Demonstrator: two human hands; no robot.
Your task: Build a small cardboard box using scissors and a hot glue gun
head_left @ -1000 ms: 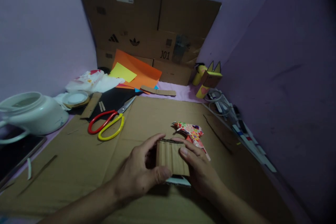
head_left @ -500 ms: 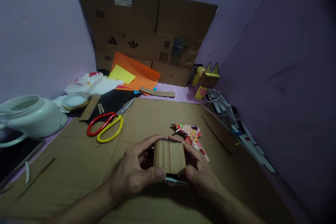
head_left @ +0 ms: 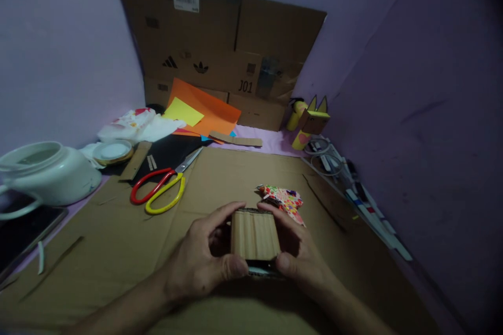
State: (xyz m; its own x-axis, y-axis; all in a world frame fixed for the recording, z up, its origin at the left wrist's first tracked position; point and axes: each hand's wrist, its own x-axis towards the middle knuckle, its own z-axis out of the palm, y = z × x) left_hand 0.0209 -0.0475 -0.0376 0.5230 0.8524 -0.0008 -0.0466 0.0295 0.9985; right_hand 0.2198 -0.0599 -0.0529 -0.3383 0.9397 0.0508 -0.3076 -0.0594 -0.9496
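Between my two hands is a small cardboard box (head_left: 254, 235) with a ribbed tan top and dark corrugated edges; a pale strip shows at its near side. My left hand (head_left: 206, 251) grips its left side, thumb at the near corner and fingers round the far edge. On the opposite side my right hand (head_left: 301, 251) is closed about it in the same way. The box's underside is hidden. Just beyond my right hand lies a glue gun (head_left: 283, 198) with a flowery pattern, its handle partly covered by that hand.
Scissors (head_left: 165, 188) with red and yellow handles lie to the left on the cardboard sheet (head_left: 231, 172). A white pot (head_left: 58, 175) and a phone (head_left: 31, 233) are at far left. Coloured paper (head_left: 208, 110) leans at the back; a yellow paper figure (head_left: 310, 123) stands back right.
My right hand has shifted slightly, its fingers now further along the far edge of the box and covering more of the glue gun's handle. The left hand keeps its grip.
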